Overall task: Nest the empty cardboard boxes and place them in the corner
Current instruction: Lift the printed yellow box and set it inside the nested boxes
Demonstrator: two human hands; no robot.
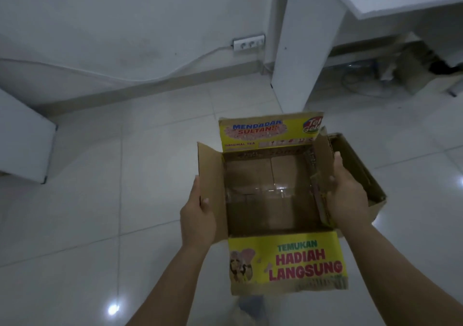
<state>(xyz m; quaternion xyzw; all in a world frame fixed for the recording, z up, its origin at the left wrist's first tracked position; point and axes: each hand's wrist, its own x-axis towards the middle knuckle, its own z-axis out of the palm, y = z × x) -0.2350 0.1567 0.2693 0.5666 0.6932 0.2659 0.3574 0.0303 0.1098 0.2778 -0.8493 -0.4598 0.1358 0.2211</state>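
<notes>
An open, empty cardboard box (pixel 268 195) with yellow printed flaps is held up in front of me over the tiled floor. My left hand (pixel 199 215) grips its left side flap, thumb on the inside. My right hand (pixel 347 195) clasps the right wall and its flap. Behind and to the right of that box lies a second, plain brown box (pixel 358 168), open on top, mostly hidden by the first box and my right hand.
White tiled floor (pixel 100 175) spreads to the left. A wall with a baseboard and a power socket (pixel 248 42) runs across the back. A white desk leg panel (pixel 308 45) stands at the back right, with cables and a carton under the desk. A white cabinet corner (pixel 25 135) is at the left.
</notes>
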